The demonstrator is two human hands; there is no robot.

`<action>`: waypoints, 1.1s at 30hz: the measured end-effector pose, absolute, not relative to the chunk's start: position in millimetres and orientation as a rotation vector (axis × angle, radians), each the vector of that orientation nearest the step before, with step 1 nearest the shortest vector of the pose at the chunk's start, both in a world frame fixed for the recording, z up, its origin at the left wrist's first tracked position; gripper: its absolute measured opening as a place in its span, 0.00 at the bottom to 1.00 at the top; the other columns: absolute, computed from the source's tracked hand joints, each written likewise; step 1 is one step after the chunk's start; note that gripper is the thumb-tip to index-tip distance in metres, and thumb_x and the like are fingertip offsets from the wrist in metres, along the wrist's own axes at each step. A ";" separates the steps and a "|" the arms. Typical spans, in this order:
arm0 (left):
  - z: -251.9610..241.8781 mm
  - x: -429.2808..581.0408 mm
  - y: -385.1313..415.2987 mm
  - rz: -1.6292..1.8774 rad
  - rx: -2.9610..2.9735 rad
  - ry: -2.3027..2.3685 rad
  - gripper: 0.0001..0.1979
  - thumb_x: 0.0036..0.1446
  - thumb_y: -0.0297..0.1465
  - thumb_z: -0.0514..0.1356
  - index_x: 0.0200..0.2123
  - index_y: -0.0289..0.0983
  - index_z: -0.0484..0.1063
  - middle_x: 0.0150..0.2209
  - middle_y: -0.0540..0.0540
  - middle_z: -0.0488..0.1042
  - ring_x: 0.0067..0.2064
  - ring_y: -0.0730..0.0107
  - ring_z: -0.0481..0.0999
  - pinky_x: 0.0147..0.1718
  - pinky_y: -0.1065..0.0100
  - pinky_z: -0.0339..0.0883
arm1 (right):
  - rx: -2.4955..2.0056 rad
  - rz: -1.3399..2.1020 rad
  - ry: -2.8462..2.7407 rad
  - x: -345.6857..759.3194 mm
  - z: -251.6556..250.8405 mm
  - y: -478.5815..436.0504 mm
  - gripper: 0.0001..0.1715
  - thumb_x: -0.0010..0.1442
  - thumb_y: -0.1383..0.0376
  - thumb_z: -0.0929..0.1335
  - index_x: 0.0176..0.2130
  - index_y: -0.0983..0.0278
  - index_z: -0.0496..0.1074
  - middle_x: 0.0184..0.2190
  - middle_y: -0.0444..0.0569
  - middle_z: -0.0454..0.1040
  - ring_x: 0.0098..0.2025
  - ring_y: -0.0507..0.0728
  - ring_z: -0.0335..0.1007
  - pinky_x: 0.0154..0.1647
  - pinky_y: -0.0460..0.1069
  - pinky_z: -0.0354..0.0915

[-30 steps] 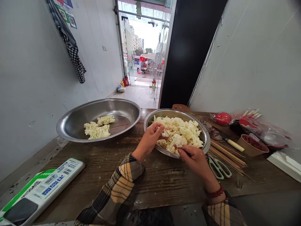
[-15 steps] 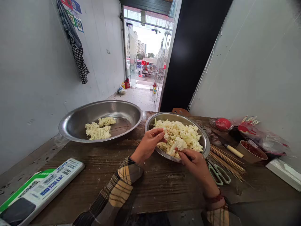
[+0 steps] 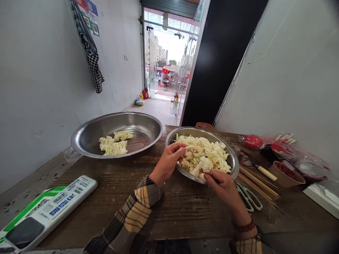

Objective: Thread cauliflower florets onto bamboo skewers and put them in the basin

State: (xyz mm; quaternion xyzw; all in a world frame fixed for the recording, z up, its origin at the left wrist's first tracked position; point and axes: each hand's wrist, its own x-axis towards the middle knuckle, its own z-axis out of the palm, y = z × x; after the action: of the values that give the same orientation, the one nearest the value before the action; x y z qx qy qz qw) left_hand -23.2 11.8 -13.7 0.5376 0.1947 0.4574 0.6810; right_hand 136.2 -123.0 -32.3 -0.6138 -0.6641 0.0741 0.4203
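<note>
Over the near rim of a steel basin (image 3: 235, 165) full of cauliflower florets (image 3: 212, 145), both of my hands are closed in a pinch. My left hand (image 3: 169, 160) grips a small pale cauliflower piece (image 3: 189, 147) by its stem. In my right hand (image 3: 221, 185) is a larger cauliflower floret (image 3: 205, 163), its head facing up. A thin wooden skewer (image 3: 195, 156) slants between the two pieces; which fingers bear it I cannot tell. To the left, a wider steel basin (image 3: 87, 148) contains several bunched rows of cauliflower (image 3: 115, 146).
Bamboo skewers (image 3: 258, 185), green-handled scissors (image 3: 250, 199) and a knife (image 3: 266, 173) lie right of the basin. Beyond them stand a paper bowl of red sauce (image 3: 287, 173) and plastic-wrapped items (image 3: 253, 141). A long white-and-blue box (image 3: 60, 208) with a phone (image 3: 25, 231) lies at front left.
The small piece in my left hand has turned, so its stem now points right. The larger floret stays in my right hand. The whole view has shifted slightly.
</note>
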 end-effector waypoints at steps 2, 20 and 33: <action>-14.3 -22.5 12.3 1.032 1.195 0.454 0.11 0.49 0.35 0.65 0.33 0.33 0.74 0.27 0.50 0.67 0.25 0.82 0.64 0.19 0.79 0.55 | -1.544 0.172 -1.676 136.4 -32.5 -122.8 0.21 0.62 0.61 0.62 0.20 0.63 0.63 0.17 0.41 0.61 0.21 0.50 0.58 0.24 0.45 0.54; -16.2 -22.0 12.0 1.076 1.174 0.494 0.09 0.47 0.33 0.65 0.30 0.34 0.72 0.25 0.52 0.67 0.23 0.83 0.62 0.22 0.77 0.55 | -1.539 0.147 -1.685 136.0 -33.8 -122.0 0.21 0.63 0.62 0.61 0.20 0.63 0.61 0.17 0.41 0.60 0.22 0.50 0.58 0.24 0.45 0.54; -18.5 -21.4 9.3 1.183 1.349 0.587 0.09 0.47 0.33 0.65 0.29 0.36 0.70 0.25 0.53 0.67 0.26 0.79 0.63 0.24 0.76 0.56 | -1.565 0.091 -1.684 136.0 -36.9 -120.3 0.21 0.63 0.62 0.61 0.20 0.63 0.64 0.17 0.41 0.60 0.21 0.50 0.57 0.23 0.45 0.54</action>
State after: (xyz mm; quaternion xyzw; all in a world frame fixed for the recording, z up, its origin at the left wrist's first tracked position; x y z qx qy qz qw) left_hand -21.4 9.3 -18.5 0.5788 0.2519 0.5075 0.5865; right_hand 136.0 -120.3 -36.9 -0.6211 -0.6682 0.0361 0.4080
